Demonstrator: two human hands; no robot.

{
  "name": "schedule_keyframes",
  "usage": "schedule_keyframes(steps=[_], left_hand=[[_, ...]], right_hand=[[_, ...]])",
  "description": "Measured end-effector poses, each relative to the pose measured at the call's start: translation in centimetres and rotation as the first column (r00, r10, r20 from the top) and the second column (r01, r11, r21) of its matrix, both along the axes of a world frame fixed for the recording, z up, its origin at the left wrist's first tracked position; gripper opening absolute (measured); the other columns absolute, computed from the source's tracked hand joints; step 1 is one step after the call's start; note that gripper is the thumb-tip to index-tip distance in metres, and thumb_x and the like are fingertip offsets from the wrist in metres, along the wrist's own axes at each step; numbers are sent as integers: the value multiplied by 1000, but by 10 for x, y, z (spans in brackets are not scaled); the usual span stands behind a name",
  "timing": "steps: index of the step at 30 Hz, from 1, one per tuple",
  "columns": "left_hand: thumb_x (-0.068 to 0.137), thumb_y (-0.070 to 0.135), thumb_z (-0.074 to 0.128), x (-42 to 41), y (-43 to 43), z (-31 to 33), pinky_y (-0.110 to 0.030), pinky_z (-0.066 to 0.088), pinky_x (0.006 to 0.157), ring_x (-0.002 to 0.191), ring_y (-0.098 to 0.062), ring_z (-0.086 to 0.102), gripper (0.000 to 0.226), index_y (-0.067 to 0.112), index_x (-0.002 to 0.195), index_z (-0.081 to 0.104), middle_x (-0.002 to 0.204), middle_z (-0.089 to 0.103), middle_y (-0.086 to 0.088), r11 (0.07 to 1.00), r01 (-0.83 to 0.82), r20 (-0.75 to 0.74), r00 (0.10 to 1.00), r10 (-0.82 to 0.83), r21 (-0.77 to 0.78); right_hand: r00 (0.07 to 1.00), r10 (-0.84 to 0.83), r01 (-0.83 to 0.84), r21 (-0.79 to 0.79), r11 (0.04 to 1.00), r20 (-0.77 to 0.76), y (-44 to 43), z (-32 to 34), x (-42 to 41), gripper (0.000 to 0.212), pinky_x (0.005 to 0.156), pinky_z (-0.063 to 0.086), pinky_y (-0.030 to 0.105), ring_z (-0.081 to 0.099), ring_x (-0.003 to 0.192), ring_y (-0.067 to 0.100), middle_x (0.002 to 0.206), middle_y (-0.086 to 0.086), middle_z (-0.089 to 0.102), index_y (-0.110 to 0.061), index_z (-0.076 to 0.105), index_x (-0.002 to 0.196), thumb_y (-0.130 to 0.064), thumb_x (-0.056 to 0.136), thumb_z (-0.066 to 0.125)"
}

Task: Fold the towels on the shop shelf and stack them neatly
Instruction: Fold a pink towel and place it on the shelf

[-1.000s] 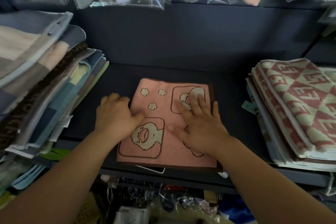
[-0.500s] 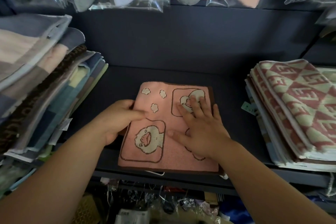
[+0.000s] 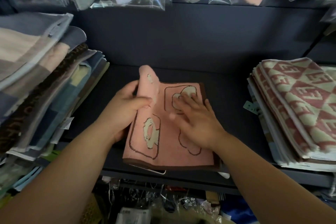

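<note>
right, in the head view the pink towel (image 3: 171,151) lies at frame centre on the dark shelf (image 3: 231,100). my left hand (image 3: 125,111) grips its raised left edge, which runs up the frame. my right hand (image 3: 198,123) lies flat, fingers spread, pinning the right half. i judge the fold goes rightward, toward that palm.

left grip (image 3: 123,112): holds pink towel (image 3: 167,152) by its raised left edge | right grip (image 3: 200,123): flat on towel
</note>
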State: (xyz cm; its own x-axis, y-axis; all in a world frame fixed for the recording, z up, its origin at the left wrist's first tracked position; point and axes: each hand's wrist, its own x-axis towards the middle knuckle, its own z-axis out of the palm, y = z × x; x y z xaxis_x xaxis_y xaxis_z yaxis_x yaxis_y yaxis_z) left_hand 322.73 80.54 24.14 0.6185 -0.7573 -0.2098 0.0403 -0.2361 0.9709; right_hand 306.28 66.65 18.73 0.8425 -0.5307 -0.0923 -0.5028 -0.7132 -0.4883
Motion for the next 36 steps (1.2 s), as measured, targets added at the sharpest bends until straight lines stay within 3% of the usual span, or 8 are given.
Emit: schedule_keyframes(steps=[2, 4, 7, 11, 17, 23, 32, 36], left_hand=[[90, 9, 63, -10, -11, 7, -37, 57, 80, 92, -13, 75, 51, 33, 134, 57, 103, 77, 5, 998, 54, 98, 994, -56, 25], [90, 10, 63, -24, -25, 11, -29, 55, 77, 91, -9, 73, 57, 34, 141, 51, 106, 74, 6, 992, 105, 196, 974, -118, 72], [92, 15, 61, -51, -50, 10, -27, 56, 74, 92, -7, 68, 63, 37, 148, 40, 110, 64, 14, 974, 154, 313, 928, -201, 168], [93, 20, 57, -77, -79, -6, -32, 59, 78, 89, -11, 67, 64, 32, 152, 34, 112, 63, 6, 949, 157, 419, 869, -265, 275], [94, 23, 59, -94, -98, -15, -35, 56, 92, 104, -15, 63, 63, 24, 152, 34, 126, 62, 2, 906, 212, 483, 789, -380, 367], [92, 13, 59, -96, -93, -9, -24, 51, 70, 88, -12, 64, 36, 25, 126, 55, 99, 65, 4, 895, 287, 493, 756, -431, 343], [95, 19, 62, -95, -87, -9, -38, 61, 77, 81, -17, 72, 25, 27, 118, 53, 99, 71, -3, 870, 392, 403, 775, -487, 298], [97, 20, 60, -75, -74, -25, -21, 48, 92, 106, -6, 60, 41, 24, 138, 58, 116, 64, 11, 949, 198, 662, 680, -314, 246]], right_hand=[[924, -267, 140, 407, 903, 273, -4, 6, -8, 59, 125, 16, 40, 25, 150, 9, 162, -7, 33, -40, 40, 151, -65, 98, 35], [795, -485, 178, 625, 760, 365, -9, 11, -20, 45, 106, 46, 32, 57, 124, 3, 138, -8, 59, -38, 61, 131, -61, 99, 39], [752, -529, 245, 579, 778, 392, -13, 11, -38, 37, 81, 44, 15, 60, 96, -9, 117, -10, 64, -35, 67, 111, -52, 104, 35], [777, -511, 211, 613, 761, 367, -18, 14, -52, 47, 72, 46, 19, 64, 78, 0, 89, -4, 72, -22, 72, 102, -48, 105, 34], [796, -479, 127, 673, 729, 369, -26, 14, -57, 27, 71, 51, 24, 68, 89, 9, 100, -5, 72, -39, 64, 117, -43, 105, 41], [779, -521, 145, 708, 691, 349, -31, 11, -55, 33, 69, 54, 21, 70, 90, 9, 105, -2, 71, -36, 46, 137, -39, 104, 48], [775, -530, 156, 709, 688, 345, -33, 9, -55, 34, 78, 54, 23, 71, 89, 7, 99, -1, 75, -38, 47, 129, -27, 100, 59], [741, -573, 245, 653, 716, 350, -29, 6, -51, 25, 62, 55, 20, 70, 85, 15, 96, 3, 70, -31, 55, 107, -14, 93, 67]])
